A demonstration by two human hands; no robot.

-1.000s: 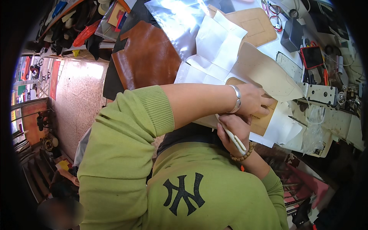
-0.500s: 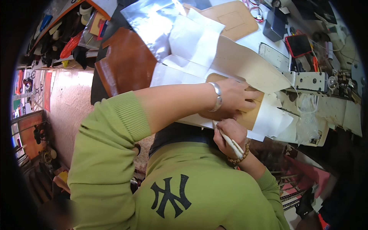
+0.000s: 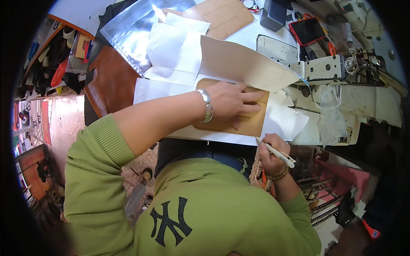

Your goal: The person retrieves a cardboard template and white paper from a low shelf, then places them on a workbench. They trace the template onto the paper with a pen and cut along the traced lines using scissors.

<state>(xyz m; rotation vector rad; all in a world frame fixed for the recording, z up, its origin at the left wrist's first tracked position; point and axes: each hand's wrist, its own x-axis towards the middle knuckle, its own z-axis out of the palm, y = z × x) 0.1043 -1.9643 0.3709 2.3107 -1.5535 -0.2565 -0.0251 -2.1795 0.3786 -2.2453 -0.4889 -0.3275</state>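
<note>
My left hand lies with its fingers spread on a tan, round-cornered leather panel, which has a stitch-like line along its border. Beneath the panel is a sheet of white paper with a torn right edge. Just off the panel's near right corner, my right hand is closed round a white pen. The pen slants, its tip down at the paper by that corner. A large curled cream sheet rises behind the left hand.
Brown leather and clear plastic film lie to the left. Another tan panel is at the back. On the right are a metal machine arm, a red-edged phone and a crumpled plastic bag. The table's near edge runs beneath my wrists.
My right hand has moved the pen rightward along the panel's near edge to its corner. My left hand still rests on the panel, its fingers more spread. The whole view has shifted.
</note>
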